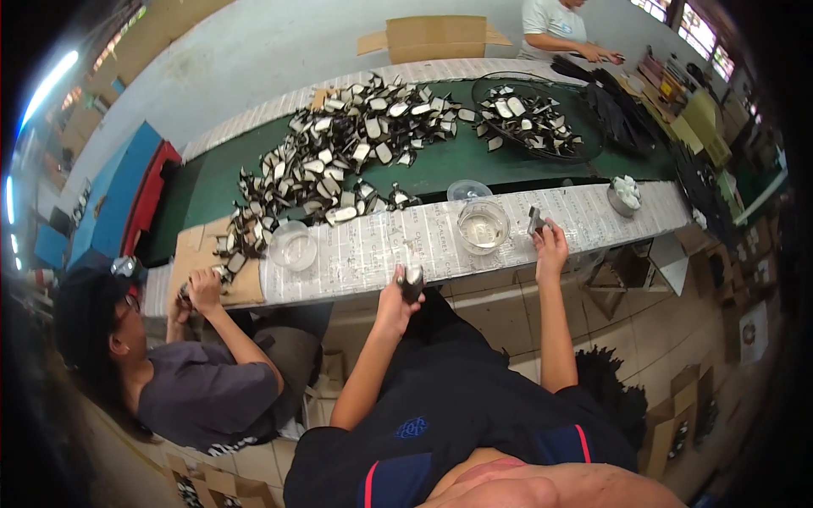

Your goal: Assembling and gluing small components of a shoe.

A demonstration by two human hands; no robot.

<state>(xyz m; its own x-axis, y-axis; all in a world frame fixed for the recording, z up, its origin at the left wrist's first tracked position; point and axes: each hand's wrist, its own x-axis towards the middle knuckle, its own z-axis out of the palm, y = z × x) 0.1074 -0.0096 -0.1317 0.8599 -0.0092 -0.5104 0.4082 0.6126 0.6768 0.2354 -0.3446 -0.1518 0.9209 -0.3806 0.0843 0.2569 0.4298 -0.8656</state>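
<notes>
My left hand point(396, 306) is closed on a small black part point(412, 286) with a pale face, held just off the front edge of the table. It resembles the black-and-white parts heaped on the belt; its exact kind is unclear. Over the table's front strip, my right hand point(552, 245) grips a small grey block-like piece point(535, 221) between thumb and fingers. Between my hands stands a round clear tub point(483, 227), its contents hard to make out. Behind it lies a clear round lid point(468, 190).
A large heap of black-and-white parts point(339, 152) covers the green belt point(449, 161), with a smaller heap point(529, 118) inside a thin black hoop. Left, a co-worker point(207, 389) handles a part over cardboard point(241, 279). A white-filled cup point(625, 196) stands right; another person point(559, 30) works far back.
</notes>
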